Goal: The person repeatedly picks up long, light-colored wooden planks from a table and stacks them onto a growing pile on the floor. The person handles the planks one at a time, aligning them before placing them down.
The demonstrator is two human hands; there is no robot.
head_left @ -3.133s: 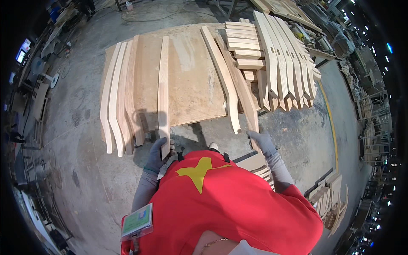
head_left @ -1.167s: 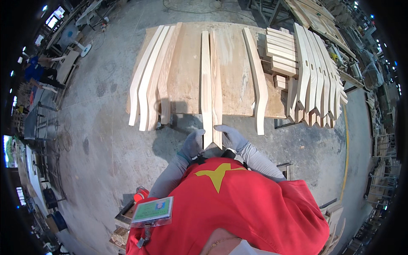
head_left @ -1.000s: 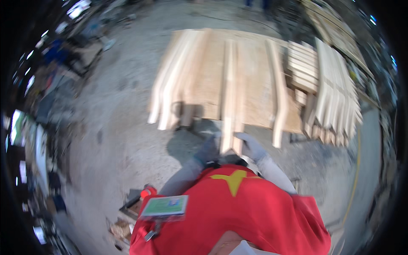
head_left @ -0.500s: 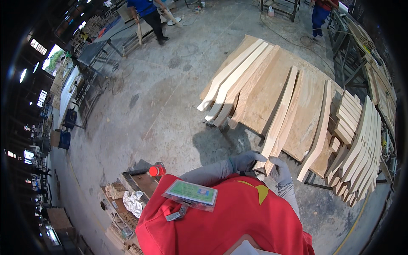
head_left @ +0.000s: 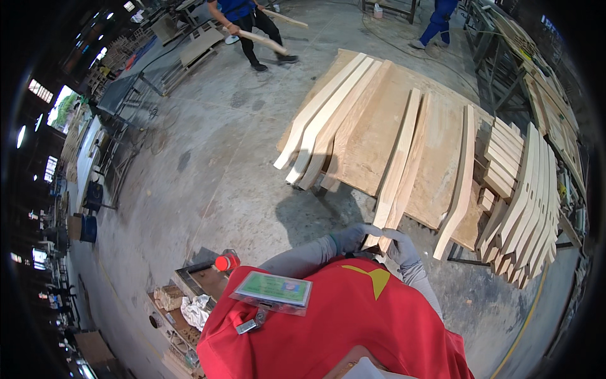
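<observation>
Two curved wooden furniture pieces lie side by side, the left wooden piece against the right wooden piece, their far parts resting on the board-topped table. Their near ends jut past the table edge toward my body. My left hand, in a grey glove, is closed on the near end of the left piece. My right hand, gloved too, grips the near end of the right piece from its outer side. Some fingertips are hidden behind the wood. Another curved piece lies alone to the right.
Several curved pieces lie at the table's left. Stacked short blocks and a row of slotted curved pieces fill its right end. A red-capped bottle stands left of me. A co-worker carries wooden pieces beyond the table.
The co-worker at the back left has stepped rightward, wooden pieces now swung out to the right. Another person at the back has moved left. My hands keep their hold; the whole view has shifted slightly.
</observation>
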